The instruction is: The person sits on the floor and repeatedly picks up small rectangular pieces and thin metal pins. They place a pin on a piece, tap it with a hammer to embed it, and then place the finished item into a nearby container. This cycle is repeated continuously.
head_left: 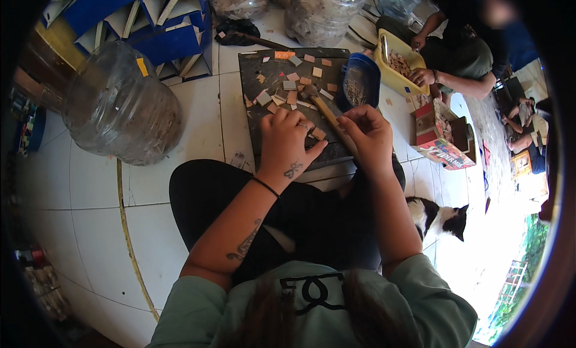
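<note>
My left hand is over the near part of a dark board, fingers curved and thumb apart. A small tan square piece lies beside its fingertips. My right hand is raised at the board's right side, thumb and forefinger brought together; what they hold, if anything, is too small to make out. Between my hands a hammer with a wooden handle lies on the board, its head away from me. Small tan, grey and orange square pieces are scattered around it. A blue tray holds thin nail-like pins.
A large clear plastic jar stands left, with blue racks behind. Filled plastic jugs stand beyond the board. At right, another person's hand reaches into a yellow tub. A printed box and a black-and-white cat are nearer.
</note>
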Action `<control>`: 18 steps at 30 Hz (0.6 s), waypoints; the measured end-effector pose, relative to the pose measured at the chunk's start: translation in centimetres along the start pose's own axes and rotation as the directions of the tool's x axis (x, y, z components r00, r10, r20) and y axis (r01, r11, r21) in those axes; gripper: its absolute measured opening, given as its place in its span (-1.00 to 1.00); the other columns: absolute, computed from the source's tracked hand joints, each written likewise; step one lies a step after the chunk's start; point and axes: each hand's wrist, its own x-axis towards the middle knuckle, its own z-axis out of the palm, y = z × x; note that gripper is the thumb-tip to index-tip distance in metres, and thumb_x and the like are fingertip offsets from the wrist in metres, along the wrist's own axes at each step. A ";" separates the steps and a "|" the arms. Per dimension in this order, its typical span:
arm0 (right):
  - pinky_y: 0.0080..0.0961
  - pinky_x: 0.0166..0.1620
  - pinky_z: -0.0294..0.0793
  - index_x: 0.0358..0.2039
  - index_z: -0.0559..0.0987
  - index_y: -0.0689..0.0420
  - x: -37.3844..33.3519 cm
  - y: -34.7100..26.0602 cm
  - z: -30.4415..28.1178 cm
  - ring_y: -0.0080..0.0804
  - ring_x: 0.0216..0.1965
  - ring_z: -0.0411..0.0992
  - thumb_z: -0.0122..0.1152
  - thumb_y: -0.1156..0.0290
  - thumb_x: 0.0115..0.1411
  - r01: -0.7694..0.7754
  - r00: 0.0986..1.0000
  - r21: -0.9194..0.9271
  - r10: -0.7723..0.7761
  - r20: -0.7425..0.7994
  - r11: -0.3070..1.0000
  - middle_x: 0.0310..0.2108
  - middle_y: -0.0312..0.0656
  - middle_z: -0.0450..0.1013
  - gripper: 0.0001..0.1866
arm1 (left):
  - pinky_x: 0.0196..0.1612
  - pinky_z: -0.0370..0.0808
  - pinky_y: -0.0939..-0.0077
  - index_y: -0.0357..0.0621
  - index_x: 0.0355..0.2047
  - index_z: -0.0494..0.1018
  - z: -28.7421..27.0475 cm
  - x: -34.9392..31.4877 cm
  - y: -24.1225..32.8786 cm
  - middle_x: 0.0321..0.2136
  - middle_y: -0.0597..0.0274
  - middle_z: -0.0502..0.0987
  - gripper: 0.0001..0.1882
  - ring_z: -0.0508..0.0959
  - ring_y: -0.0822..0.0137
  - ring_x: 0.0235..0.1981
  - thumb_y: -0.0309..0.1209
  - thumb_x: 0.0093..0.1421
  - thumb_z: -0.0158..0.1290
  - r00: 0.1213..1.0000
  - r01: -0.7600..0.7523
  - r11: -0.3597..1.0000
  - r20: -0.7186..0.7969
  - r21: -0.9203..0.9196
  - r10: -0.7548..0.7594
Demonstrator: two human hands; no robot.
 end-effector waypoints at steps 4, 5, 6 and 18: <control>-0.71 -0.22 0.43 -0.29 0.56 0.25 -0.8 0.0 -0.5 -0.67 -0.32 0.47 0.30 0.56 0.16 -0.074 0.995 -0.019 0.075 0.063 0.997 -0.33 -0.31 0.53 -0.88 | -0.01 0.24 0.29 -0.01 -0.39 0.57 0.4 0.2 0.7 -0.39 0.40 0.53 -0.80 0.46 0.28 -0.22 -0.34 -0.05 0.31 1.000 0.021 0.999 -0.005 -0.045 -0.022; -0.72 -0.21 0.43 -0.28 0.56 0.25 -1.0 0.1 -0.4 -0.67 -0.31 0.46 0.31 0.56 0.16 -0.066 0.996 0.014 0.065 0.061 0.998 -0.33 -0.31 0.53 -0.88 | -0.01 0.24 0.29 -0.01 -0.39 0.57 0.3 0.1 0.6 -0.40 0.41 0.53 -0.81 0.46 0.28 -0.23 -0.37 -0.05 0.30 0.999 0.038 0.996 0.023 -0.081 -0.036; -0.72 -0.21 0.43 -0.28 0.56 0.25 -1.2 0.1 -0.4 -0.67 -0.31 0.46 0.31 0.56 0.16 -0.066 0.996 0.047 0.064 0.055 0.997 -0.33 -0.32 0.53 -0.87 | -0.01 0.25 0.28 0.00 -0.39 0.57 0.2 0.1 0.5 -0.42 0.41 0.54 -0.81 0.47 0.29 -0.25 -0.39 -0.05 0.30 0.998 0.048 0.992 0.040 -0.121 -0.043; -0.67 -0.21 0.47 -0.37 0.57 0.26 -1.3 -0.9 1.7 -0.67 -0.36 0.50 0.34 0.57 0.11 0.123 0.986 -0.193 -0.098 0.138 0.973 -0.40 -0.29 0.58 -0.90 | -0.04 0.29 0.30 -0.06 -0.44 0.57 -0.1 -0.5 -0.7 -0.47 0.36 0.59 -0.88 0.50 0.26 -0.28 -0.42 -0.02 0.27 0.998 0.055 0.974 0.048 -0.220 -0.045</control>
